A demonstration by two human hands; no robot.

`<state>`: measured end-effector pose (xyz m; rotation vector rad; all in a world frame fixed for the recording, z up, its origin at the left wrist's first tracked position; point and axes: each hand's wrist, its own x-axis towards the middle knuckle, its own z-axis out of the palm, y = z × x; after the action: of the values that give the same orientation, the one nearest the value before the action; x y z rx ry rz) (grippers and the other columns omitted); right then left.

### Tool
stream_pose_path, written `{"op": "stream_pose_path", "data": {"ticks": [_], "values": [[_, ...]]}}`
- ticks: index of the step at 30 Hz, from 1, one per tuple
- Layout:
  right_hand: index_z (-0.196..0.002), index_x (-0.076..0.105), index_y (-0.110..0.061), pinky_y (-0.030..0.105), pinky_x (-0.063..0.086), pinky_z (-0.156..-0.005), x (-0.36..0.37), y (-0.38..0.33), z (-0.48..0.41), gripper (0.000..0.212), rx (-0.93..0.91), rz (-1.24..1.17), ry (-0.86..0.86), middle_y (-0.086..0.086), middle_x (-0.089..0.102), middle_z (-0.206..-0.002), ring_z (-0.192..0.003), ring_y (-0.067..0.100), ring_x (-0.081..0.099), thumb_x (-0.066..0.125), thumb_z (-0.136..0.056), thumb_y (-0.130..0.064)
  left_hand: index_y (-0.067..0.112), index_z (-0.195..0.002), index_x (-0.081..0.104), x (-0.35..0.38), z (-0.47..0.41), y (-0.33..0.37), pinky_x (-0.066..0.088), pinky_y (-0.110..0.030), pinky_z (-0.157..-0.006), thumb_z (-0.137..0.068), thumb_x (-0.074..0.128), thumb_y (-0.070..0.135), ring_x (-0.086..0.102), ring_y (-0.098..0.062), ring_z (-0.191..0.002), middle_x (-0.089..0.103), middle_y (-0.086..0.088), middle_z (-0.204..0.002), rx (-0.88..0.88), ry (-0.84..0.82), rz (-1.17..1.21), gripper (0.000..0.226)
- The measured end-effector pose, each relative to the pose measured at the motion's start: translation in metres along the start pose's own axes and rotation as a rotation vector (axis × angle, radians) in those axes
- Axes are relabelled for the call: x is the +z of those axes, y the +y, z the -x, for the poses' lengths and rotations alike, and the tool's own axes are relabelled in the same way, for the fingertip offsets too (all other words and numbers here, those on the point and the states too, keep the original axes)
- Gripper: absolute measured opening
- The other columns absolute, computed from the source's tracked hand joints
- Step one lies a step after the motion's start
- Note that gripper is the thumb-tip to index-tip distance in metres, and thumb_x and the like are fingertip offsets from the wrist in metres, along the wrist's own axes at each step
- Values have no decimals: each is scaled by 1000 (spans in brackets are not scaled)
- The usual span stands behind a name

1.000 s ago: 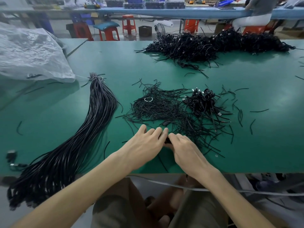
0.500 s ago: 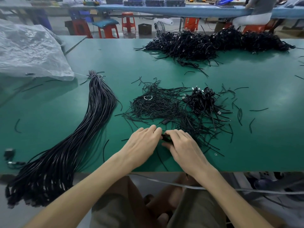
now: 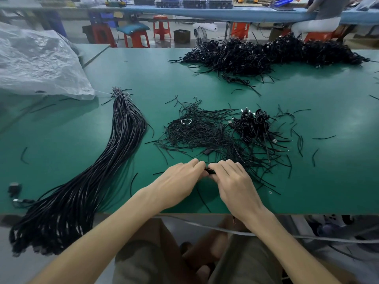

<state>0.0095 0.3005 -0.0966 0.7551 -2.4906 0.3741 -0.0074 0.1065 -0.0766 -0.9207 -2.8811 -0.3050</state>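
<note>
A cable bundle (image 3: 102,171) lies on the counter (image 3: 61,140) left of the left grip (image 3: 178,181), with a plastic bag (image 3: 39,64) farther left. A cable heap (image 3: 266,54) and stools (image 3: 136,37) are far beyond.

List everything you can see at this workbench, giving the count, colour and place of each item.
table: one, green, fills the view
long cable bundle: one, black, left, hanging over the near edge
loose wire pile: one, black, centre
coiled cable cluster: one, black, right of the pile
large cable heap: one, black, far edge
plastic bag: one, clear, far left
stools: several, orange, behind the table
small black piece: one, black, between the fingertips
left hand: one, holds the piece
right hand: one, holds the piece
</note>
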Motion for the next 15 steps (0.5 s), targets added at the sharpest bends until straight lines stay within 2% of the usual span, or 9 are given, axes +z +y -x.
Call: {"op": "stream_pose_path", "data": {"ticks": [5,8,10,11,13,15], "values": [[-116,66,-8,36,51,-84,-3,-2,-3,22,24,-85,6,1,67,-101,-92,22,62,58,-99,-20,24,-88,27,2,-2,-4,20,-31,-64,-110,41,20,28,-9,-56,26,11,-75,-53,50,-26,27],[-129,61,-9,28,46,-92,-5,-2,-6,38,122,-231,-4,-3,65,-106,-99,13,59,52,-103,-35,23,-86,31,2,-3,-10,36,-38,-63,-109,44,21,48,-17,-64,37,12,-77,-157,88,34,26],[-135,58,-13,24,45,-93,-7,1,-6,43,236,-395,37,-6,62,-108,-102,8,58,45,-105,-41,20,-85,39,-2,-5,-20,46,-39,-71,-109,41,19,57,-20,-78,56,13,-90,-331,154,209,24],[-136,58,-15,25,47,-93,-8,4,-5,41,297,-474,81,-7,63,-110,-104,8,60,44,-106,-40,19,-83,42,-4,-6,-27,45,-35,-74,-109,38,16,55,-16,-80,58,11,-93,-425,203,341,26],[-134,58,-15,23,50,-91,-10,10,-6,37,397,-583,187,-6,65,-109,-102,9,63,44,-107,-36,18,-80,43,-5,-8,-36,38,-32,-69,-112,32,22,44,-13,-69,52,8,-81,-544,299,627,34],[-131,59,-15,17,49,-86,-10,12,-7,33,442,-616,246,-6,65,-107,-99,8,63,49,-106,-33,14,-80,43,-4,-11,-35,34,-27,-57,-112,30,32,34,-13,-56,41,5,-69,-601,357,891,39]]}}
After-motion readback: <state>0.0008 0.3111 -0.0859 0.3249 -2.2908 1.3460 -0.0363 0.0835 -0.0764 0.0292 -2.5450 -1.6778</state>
